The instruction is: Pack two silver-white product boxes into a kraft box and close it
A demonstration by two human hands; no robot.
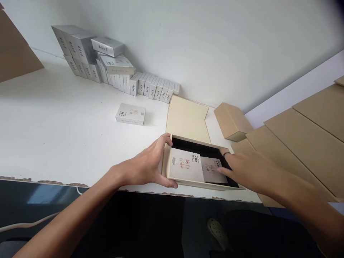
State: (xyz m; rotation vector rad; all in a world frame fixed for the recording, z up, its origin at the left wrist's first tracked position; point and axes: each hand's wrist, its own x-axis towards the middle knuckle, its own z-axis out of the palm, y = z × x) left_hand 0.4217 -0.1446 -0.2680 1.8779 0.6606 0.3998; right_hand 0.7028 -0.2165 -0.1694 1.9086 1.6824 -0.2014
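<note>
A cream gift box (168, 163) lies open at the table's front edge, its lid (188, 118) folded back toward the wall. My left hand (153, 161) clasps its left end, thumb along the front wall and fingers over the far corner. Inside, against a black lining, lie two small printed cartons side by side: a left carton (188, 168) and a right carton (211, 168) that looks set lower. My right hand (239, 168), with a ring on one finger, reaches into the right end. Its thumb rests on the right carton, fingers curled at its far side; the fingertips are partly hidden.
A single white carton (130, 114) lies on the white table (67, 136). Along the wall stand stacked silver-white cartons (86, 50) and a row of upright ones (154, 86). Right are a brown box (232, 122) and overlapping brown boxes (303, 132). The table's front edge is chipped.
</note>
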